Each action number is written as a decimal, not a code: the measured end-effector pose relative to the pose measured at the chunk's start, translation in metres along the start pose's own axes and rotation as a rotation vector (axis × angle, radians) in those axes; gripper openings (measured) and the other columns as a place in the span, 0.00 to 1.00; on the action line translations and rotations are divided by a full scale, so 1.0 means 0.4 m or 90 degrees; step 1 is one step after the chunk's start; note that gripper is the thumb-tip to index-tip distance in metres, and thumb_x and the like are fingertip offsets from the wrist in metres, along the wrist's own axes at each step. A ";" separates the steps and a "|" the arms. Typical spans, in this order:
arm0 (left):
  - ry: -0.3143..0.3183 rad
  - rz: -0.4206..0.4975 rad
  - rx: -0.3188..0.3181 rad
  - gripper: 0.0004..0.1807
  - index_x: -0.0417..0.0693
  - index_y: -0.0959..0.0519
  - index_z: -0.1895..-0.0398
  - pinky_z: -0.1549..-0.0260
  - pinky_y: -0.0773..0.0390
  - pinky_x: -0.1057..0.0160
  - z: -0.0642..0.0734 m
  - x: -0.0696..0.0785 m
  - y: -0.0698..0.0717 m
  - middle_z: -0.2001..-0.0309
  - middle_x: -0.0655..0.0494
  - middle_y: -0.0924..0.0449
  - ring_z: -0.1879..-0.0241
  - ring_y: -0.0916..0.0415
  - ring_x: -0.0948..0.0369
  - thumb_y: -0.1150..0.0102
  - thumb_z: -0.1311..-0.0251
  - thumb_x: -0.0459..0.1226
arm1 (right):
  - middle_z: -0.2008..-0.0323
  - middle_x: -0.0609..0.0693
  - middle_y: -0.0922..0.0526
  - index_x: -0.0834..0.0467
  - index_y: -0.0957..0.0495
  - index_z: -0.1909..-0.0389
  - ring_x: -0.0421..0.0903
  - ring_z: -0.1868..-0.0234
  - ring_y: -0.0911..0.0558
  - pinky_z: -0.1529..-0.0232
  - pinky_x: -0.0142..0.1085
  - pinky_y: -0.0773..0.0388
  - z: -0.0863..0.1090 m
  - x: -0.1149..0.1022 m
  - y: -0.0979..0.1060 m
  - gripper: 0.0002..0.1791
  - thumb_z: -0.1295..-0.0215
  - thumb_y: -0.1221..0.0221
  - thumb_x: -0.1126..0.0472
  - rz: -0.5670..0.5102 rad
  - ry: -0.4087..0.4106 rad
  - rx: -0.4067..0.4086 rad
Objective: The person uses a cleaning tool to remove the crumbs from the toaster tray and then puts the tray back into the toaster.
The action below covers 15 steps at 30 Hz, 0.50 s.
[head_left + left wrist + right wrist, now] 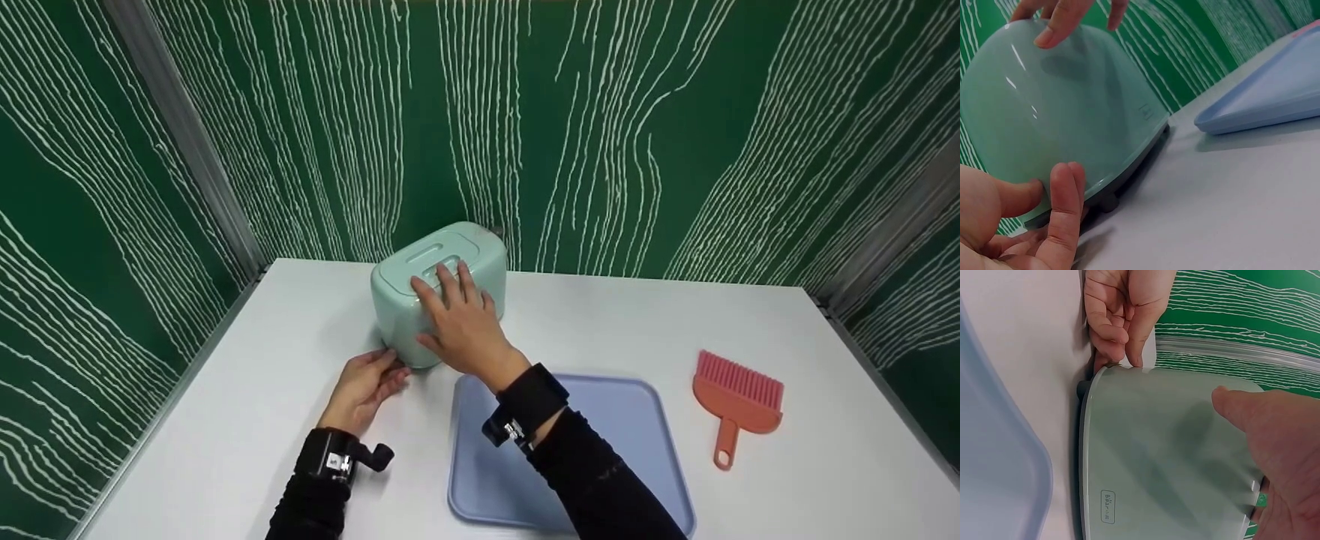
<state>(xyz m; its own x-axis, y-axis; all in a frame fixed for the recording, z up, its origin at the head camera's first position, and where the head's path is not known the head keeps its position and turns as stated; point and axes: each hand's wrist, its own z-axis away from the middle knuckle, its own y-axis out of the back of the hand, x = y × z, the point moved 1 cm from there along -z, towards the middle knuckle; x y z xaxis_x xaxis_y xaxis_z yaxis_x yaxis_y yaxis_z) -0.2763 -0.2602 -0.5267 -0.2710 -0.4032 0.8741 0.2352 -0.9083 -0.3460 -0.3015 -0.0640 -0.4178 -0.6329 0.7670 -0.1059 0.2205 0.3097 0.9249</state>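
A mint-green toaster [405, 322] with slots in its top stands at the back left of the white table. Low at its left end, my left hand [366, 386] pinches the bottom edge, the thumb against the green shell and fingers under the dark base. Its fingertips beneath are partly hidden. Over the toaster's top lies my right hand [469, 334], fingers spread and fairly straight across the slots, thumb on the front side. In the right wrist view a small printed label [1108, 507] shows on the toaster's front.
A blue tray [615, 435] lies on the table under my right forearm, just in front of the toaster. To the right is an orange-red hand brush [739, 405] with pink bristles. Green panels with white lines [480, 135] rise behind the table.
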 end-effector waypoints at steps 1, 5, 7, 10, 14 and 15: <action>0.001 0.001 -0.001 0.14 0.28 0.26 0.40 0.70 0.14 0.71 0.000 0.000 0.000 0.69 0.50 0.15 0.72 0.17 0.64 0.47 0.18 0.32 | 0.18 0.66 0.41 0.48 0.42 0.17 0.72 0.17 0.43 0.33 0.73 0.24 0.000 0.000 0.000 0.44 0.26 0.33 0.42 0.000 0.000 0.002; 0.001 0.000 -0.006 0.14 0.27 0.25 0.42 0.70 0.13 0.71 0.002 0.001 0.001 0.69 0.50 0.15 0.73 0.16 0.65 0.47 0.18 0.32 | 0.18 0.66 0.41 0.48 0.42 0.17 0.73 0.17 0.43 0.34 0.73 0.24 0.002 -0.003 0.002 0.44 0.27 0.33 0.42 0.000 0.000 0.004; -0.001 0.000 -0.009 0.13 0.27 0.24 0.43 0.70 0.13 0.71 0.002 0.001 0.002 0.69 0.50 0.15 0.73 0.16 0.65 0.46 0.19 0.32 | 0.19 0.66 0.40 0.48 0.42 0.18 0.73 0.17 0.43 0.34 0.73 0.23 0.002 -0.004 0.004 0.44 0.27 0.33 0.42 0.002 0.000 0.004; -0.006 -0.004 -0.009 0.12 0.28 0.24 0.46 0.70 0.13 0.70 0.001 0.000 0.003 0.69 0.51 0.16 0.72 0.16 0.65 0.46 0.19 0.32 | 0.18 0.66 0.41 0.48 0.42 0.17 0.72 0.17 0.42 0.34 0.72 0.22 0.004 -0.006 0.007 0.45 0.27 0.33 0.41 0.015 0.001 0.000; -0.006 -0.008 -0.001 0.10 0.30 0.23 0.49 0.70 0.13 0.70 0.001 -0.001 0.003 0.69 0.51 0.17 0.72 0.15 0.64 0.46 0.19 0.32 | 0.19 0.65 0.41 0.48 0.42 0.17 0.71 0.17 0.41 0.35 0.70 0.21 0.005 -0.007 0.006 0.45 0.27 0.33 0.41 0.033 0.003 0.001; -0.005 -0.009 0.000 0.10 0.31 0.23 0.49 0.70 0.13 0.70 0.002 -0.001 0.002 0.69 0.51 0.17 0.72 0.15 0.64 0.46 0.19 0.32 | 0.19 0.65 0.40 0.48 0.42 0.17 0.71 0.17 0.41 0.35 0.70 0.20 0.005 -0.007 0.005 0.45 0.27 0.32 0.41 0.034 0.003 0.002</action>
<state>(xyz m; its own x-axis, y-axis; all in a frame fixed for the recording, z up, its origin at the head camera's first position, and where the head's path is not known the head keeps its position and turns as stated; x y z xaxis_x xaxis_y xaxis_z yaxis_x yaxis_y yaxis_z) -0.2752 -0.2607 -0.5272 -0.2671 -0.3894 0.8815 0.2309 -0.9139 -0.3337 -0.2977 -0.0642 -0.4164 -0.6239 0.7796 -0.0553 0.2563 0.2709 0.9278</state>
